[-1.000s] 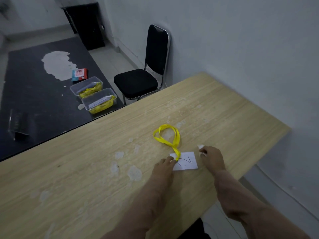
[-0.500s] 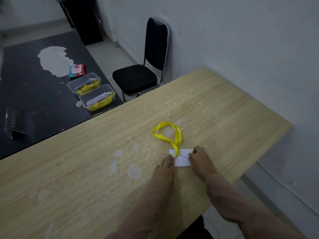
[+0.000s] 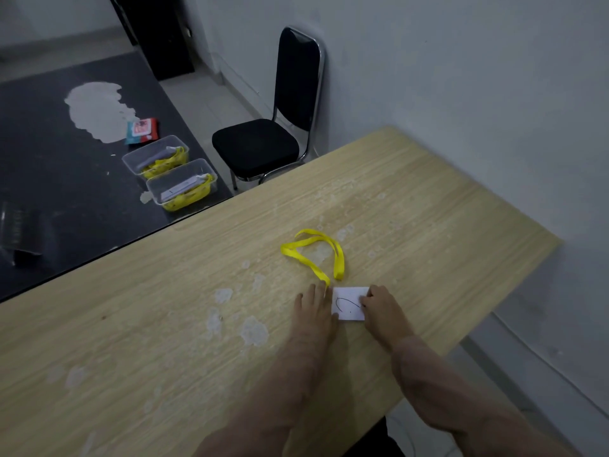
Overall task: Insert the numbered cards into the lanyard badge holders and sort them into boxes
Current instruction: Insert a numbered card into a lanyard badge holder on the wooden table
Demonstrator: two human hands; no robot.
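Beside the yellow lanyard [image 3: 316,255] on the table [image 3: 428,209], the left hand [image 3: 314,308] pressed flat against the numbered card [image 3: 347,303] while the right hand [image 3: 382,308] pinched its other edge, seemingly mid-insertion, wanting a straight push home.

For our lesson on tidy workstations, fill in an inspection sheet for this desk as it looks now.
Surface: wooden table, pale worn patches.
Job's things: white card, yellow lanyard beside it; far box and near box, both holding lanyards, on the dark surface.
Clutter: red packet, dark object.
Hands: left hand flat at card's left edge; right hand pinches its right edge.
Cables: thin line on the floor, cannot tell.
Surroundings: black chair, white wall.
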